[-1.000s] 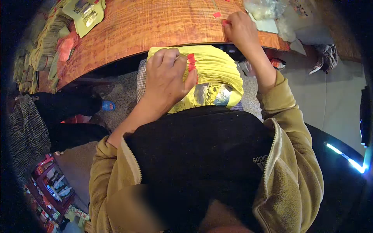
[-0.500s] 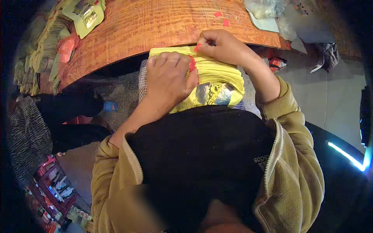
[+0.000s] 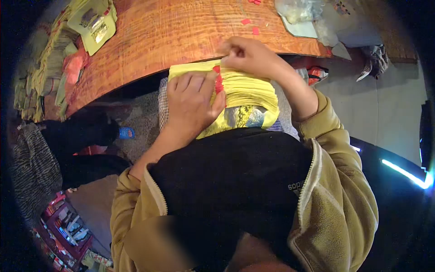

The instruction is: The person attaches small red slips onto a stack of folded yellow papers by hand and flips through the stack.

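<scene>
A thick fanned stack of yellow printed papers (image 3: 249, 90) lies on my lap against the table's edge, with dark and silver printing on its near end. Red pieces (image 3: 219, 84) stand in a row along the fanned folds. My left hand (image 3: 192, 97) lies over the left part of the stack, palm down, its thumb beside the red row. Just above the stack's far end is my right hand (image 3: 251, 55), fingers bent with a gap between thumb and forefinger. Its fingertips are blurred, and nothing shows in them.
The wooden table (image 3: 181, 31) curves in front of me. Small red pieces (image 3: 255, 31) and a plastic bag (image 3: 301, 9) are on it. Yellow cut-outs (image 3: 97, 29) and stacked bundles (image 3: 52, 59) are at the left. Another person's dark-clothed legs (image 3: 90, 131) are at left.
My right hand has come away from the red piece at the fold and moved slightly left. That red piece now stays on the stack. My left hand remains on the papers.
</scene>
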`<state>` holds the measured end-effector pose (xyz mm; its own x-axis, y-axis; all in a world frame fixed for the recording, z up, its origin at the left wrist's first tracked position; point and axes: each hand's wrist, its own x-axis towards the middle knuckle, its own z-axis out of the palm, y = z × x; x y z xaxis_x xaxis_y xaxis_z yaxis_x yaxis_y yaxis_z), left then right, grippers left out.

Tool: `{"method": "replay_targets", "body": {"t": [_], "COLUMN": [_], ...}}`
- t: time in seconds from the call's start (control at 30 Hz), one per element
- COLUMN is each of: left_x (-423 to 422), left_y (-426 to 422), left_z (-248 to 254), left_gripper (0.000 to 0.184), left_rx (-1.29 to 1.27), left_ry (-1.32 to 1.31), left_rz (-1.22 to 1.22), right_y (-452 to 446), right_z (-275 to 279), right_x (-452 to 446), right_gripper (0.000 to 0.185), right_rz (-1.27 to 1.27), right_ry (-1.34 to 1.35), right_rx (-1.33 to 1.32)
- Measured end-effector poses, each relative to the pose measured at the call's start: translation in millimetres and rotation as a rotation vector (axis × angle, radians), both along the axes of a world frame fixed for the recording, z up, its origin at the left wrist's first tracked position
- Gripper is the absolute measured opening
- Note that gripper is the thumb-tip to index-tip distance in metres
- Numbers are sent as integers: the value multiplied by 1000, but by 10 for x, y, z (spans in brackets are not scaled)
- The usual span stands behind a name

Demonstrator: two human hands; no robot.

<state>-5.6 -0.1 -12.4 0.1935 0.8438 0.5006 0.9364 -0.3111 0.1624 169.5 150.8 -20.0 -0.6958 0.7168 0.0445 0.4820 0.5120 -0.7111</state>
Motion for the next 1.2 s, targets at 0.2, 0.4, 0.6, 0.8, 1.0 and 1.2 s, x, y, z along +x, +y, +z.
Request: {"method": "replay_targets", "body": {"t": [0.2,0.4,0.6,0.8,1.0,1.2], "left_x": [4,5,-18,-19,4,21], "left_y": [-27,-1,-9,37,36,73], "left_z": [20,-6,5,-4,55,67], "left_gripper": [44,41,38,32,32,32], "left_rx": [-75,-51,-49,-16,-134,-59], "left_ry": [-65,-90,-101,-90,2,-8], "left_rz": [38,60,35,-19,46,2], "right_y": [385,668,524,188,-19,-107], "right_z": [-403,-437,-204,-15,113,175], "right_x": [405,409,376,169,-121,-158], "right_gripper": [15,14,16,17,19,18], "right_rz": [-197,-209,-351,-172,183,112], "right_ry": [-160,-47,-168,-119,36,-26], "right_rx": [859,795,756,255,-255,-76]}}
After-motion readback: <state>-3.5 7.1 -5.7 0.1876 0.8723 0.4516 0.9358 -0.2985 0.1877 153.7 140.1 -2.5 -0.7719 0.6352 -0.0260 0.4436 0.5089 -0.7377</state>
